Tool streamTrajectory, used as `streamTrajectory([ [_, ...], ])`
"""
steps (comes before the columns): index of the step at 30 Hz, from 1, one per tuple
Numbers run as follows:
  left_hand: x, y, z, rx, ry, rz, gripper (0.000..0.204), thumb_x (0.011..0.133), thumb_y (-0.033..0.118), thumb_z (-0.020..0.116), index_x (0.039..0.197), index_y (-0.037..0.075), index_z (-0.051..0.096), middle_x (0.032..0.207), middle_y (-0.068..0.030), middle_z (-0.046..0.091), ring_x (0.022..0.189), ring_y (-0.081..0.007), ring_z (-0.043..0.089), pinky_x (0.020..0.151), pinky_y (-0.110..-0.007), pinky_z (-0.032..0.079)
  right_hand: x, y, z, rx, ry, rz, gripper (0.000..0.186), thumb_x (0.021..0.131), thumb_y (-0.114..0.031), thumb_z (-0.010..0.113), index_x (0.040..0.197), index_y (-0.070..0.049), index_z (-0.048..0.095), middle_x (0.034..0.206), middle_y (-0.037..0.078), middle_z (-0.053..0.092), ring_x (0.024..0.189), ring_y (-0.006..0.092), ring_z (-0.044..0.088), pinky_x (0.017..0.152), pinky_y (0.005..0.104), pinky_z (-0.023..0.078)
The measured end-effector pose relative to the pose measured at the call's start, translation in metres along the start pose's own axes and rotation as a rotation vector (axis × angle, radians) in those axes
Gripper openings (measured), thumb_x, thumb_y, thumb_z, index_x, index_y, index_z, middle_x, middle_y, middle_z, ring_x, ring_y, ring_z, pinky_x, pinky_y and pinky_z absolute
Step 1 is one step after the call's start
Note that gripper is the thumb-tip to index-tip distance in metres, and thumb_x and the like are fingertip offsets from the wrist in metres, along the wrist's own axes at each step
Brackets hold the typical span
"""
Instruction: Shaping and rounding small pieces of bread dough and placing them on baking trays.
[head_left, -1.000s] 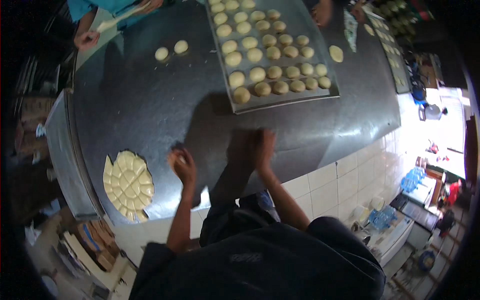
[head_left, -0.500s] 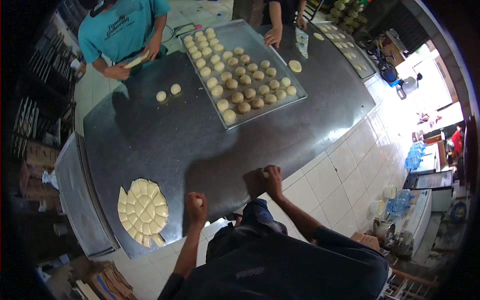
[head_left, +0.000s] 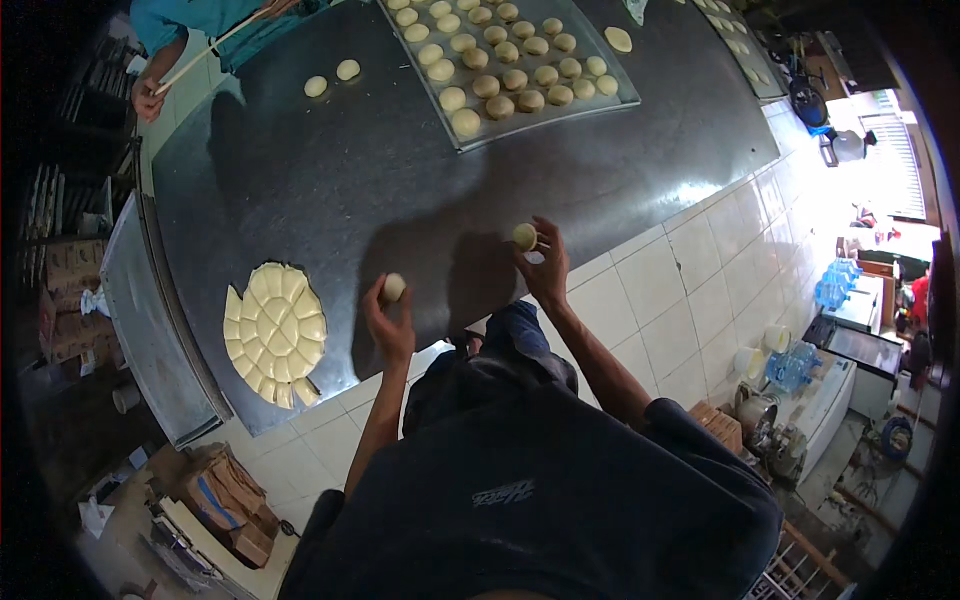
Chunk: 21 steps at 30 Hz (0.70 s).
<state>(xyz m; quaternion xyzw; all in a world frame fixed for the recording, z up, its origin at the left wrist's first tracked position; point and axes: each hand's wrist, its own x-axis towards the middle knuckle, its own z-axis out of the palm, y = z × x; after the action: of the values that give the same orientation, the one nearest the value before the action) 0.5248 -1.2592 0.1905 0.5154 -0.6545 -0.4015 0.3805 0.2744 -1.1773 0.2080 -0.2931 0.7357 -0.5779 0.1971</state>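
Observation:
Near the table's front edge, my left hand (head_left: 391, 332) has its fingers curled round a pale dough ball (head_left: 394, 288). My right hand (head_left: 548, 272), farther right at the same edge, grips another dough ball (head_left: 525, 237) between thumb and fingers. Both balls look smooth and round. To the left of my left hand lies a flat round of dough (head_left: 276, 330), cut into several wedge-like pieces. Farther back, a metal tray (head_left: 560, 128) bears several rows of dough balls, some browner than the others.
Two loose dough balls (head_left: 331, 78) sit on the dark table (head_left: 280, 180) at the far left. A person in a teal shirt (head_left: 230, 30) holds a long dough strip (head_left: 208, 50) there. A flat dough disc (head_left: 618, 40) lies right of the tray. Cardboard boxes (head_left: 225, 505) stand at lower left.
The view has tipped toward me. My fists have loosened, and the dough balls in them now show more fully. The other person's dough has become a long, thin strip.

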Motion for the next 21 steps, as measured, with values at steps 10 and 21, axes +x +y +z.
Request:
streamTrajectory([
  [10,0.044,0.026,0.066,-0.143,-0.367,-0.054,0.044,0.093,0.019,0.061,0.13,0.001,0.046,0.128,-0.0168,0.052,0.114,-0.0247,0.054,0.097,-0.035,0.043,0.013,0.014,0.047,-0.515,-0.438,-0.309,0.053,0.068,-0.03,0.079,0.111,-0.007,0.057,0.114,0.016,0.053,0.104,0.0348,0.051,0.091,0.0407,0.043],
  [21,0.055,-0.016,0.089,0.439,0.106,0.102,0.018,0.092,0.014,0.057,0.079,0.001,0.053,0.074,-0.0129,0.051,0.066,-0.0267,0.051,0.062,-0.036,0.044,0.291,-0.002,-0.028,-0.474,0.116,-0.206,0.046,0.071,-0.019,0.078,0.111,-0.007,0.059,0.103,0.015,0.059,0.095,0.0345,0.059,0.078,0.0402,0.048],
])
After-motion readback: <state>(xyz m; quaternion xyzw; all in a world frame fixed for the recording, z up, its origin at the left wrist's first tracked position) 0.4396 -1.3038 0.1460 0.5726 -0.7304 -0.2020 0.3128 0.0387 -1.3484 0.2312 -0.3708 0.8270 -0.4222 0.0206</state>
